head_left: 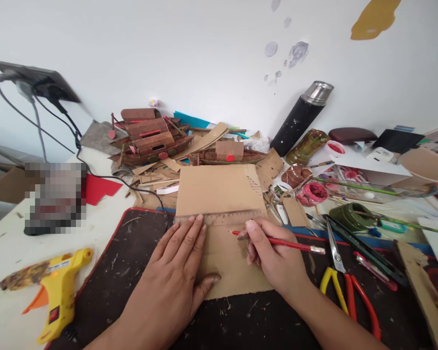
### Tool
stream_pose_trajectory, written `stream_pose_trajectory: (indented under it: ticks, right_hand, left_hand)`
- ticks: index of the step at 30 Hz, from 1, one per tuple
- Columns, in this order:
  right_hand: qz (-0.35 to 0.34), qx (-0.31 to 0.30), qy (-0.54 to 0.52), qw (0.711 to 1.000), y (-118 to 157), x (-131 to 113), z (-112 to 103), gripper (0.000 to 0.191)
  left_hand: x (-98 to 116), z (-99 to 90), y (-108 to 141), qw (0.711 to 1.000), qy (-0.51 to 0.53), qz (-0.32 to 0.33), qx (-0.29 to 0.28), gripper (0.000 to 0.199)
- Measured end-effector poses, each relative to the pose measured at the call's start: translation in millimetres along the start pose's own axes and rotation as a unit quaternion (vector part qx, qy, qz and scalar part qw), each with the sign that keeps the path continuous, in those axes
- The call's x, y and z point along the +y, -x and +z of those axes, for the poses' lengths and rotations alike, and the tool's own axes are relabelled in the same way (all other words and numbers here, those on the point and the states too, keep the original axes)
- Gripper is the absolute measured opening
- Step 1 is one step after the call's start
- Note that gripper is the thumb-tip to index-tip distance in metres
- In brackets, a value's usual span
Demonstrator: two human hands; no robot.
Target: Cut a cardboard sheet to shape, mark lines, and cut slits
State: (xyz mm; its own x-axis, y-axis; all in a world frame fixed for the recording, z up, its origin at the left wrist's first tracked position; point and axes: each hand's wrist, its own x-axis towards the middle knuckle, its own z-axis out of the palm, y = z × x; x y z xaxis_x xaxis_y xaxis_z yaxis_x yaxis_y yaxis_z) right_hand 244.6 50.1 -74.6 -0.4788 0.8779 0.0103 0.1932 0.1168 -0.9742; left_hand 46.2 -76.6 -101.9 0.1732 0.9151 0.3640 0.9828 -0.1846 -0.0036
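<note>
A sheet of brown cardboard (219, 189) lies on a dark mat in front of me, with a row of short cut slots near its upper right edge. Across its middle rests a clear ruler (229, 217). My left hand (178, 262) lies flat, its fingertips on the ruler's left end and its thumb on the cardboard. Between thumb and fingers, my right hand (266, 253) grips a red pencil (292, 244), whose tip points left, just below the ruler. The pencil's white eraser end sticks out to the right.
A yellow glue gun (63, 291) lies at the left. Scissors (337, 272) and a dark green cutter (365, 250) lie right of the cardboard. Behind stand brown model boats (149, 138), cardboard scraps, a black thermos (301, 116) and paint pots (312, 193). A black cable crosses the left side.
</note>
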Motion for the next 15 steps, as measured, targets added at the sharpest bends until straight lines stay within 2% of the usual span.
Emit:
stream_pose_trajectory:
  ticks: [8, 15]
  right_hand:
    - [-0.012, -0.004, 0.013, 1.000, -0.6, -1.3, 0.2, 0.055]
    - [-0.022, -0.009, 0.030, 0.999, 0.9, -1.5, 0.2, 0.053]
  left_hand:
    - [0.4, 0.4, -0.4, 1.000, 0.009, -0.002, 0.003, 0.076]
    - [-0.3, 0.9, -0.6, 1.000, -0.004, 0.003, -0.002, 0.071]
